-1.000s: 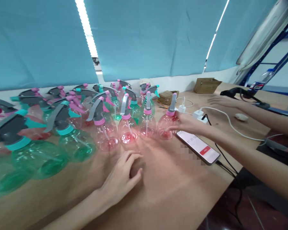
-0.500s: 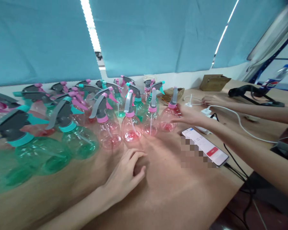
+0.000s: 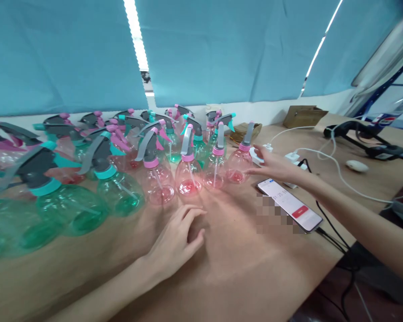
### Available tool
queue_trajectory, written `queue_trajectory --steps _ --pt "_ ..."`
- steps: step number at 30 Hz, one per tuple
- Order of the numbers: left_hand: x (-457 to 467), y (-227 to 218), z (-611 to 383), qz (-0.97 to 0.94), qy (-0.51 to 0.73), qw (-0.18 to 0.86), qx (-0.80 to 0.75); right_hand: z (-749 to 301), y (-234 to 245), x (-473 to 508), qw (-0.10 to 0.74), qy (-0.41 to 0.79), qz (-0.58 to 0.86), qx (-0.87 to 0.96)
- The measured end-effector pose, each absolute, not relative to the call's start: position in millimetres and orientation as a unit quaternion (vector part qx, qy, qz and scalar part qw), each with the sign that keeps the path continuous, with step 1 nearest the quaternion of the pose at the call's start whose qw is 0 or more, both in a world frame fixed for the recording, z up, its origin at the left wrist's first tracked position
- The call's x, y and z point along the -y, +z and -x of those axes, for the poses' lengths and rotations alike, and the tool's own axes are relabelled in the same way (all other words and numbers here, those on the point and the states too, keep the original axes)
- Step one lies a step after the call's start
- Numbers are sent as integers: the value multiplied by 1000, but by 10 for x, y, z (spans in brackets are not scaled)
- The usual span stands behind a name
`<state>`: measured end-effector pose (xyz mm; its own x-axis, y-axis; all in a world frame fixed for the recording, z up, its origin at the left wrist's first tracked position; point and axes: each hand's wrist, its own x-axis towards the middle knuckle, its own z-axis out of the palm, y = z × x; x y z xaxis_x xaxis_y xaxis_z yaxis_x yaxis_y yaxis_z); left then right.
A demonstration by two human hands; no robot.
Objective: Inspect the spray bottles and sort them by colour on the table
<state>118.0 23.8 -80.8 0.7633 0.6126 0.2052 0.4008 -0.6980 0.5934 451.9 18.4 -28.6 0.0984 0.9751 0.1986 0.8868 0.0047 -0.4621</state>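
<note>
While the fingers (image 3: 257, 170) of the right hand (image 3: 276, 166) stand spread beside the rightmost pink spray bottle (image 3: 237, 166), contact indeterminable, the left hand (image 3: 177, 237) lies loosely curled, ungrasping, on the surface (image 3: 242, 255); the phone (image 3: 293, 206) lies right, green spray bottles (image 3: 70, 212) left.

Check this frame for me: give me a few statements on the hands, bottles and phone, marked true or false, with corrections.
1. The left hand grips a spray bottle. False: the left hand holds nothing.
2. The right hand is beside the rightmost pink spray bottle of the front row. True.
3. The phone lies screen down. False: the phone's lit screen faces up.
4. A cardboard box stands further back and to the right of the spray bottles. True.
5. Every spray bottle is pink. False: some are green, such as the green spray bottle at the front.
</note>
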Motion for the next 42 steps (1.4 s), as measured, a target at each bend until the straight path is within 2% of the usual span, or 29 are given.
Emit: queue_trajectory --steps 6,11,15,19,31,36,37,42 --pt "-187 -795 -1022 -901 216 241 -290 -4364 -420 199 263 49 746 610" --pt "-130 -773 -815 -901 210 232 -301 -3859 -633 530 274 50 680 678" --pt "-54 -728 -586 -897 216 218 -317 -3301 -786 621 208 128 611 753" --pt "69 -682 -256 -887 207 213 -353 -2745 -794 539 146 155 534 818" --pt "443 -725 1353 -809 249 154 -510 -1071 -766 197 90 165 370 910" --pt "439 -692 2006 -740 332 139 -568 -483 -759 136 94 183 312 928" --pt "424 -646 2125 -698 377 125 -595 -387 -756 127 91 183 305 930" --pt "348 -256 2639 -571 448 65 -685 -24 -757 71 90 170 265 945"
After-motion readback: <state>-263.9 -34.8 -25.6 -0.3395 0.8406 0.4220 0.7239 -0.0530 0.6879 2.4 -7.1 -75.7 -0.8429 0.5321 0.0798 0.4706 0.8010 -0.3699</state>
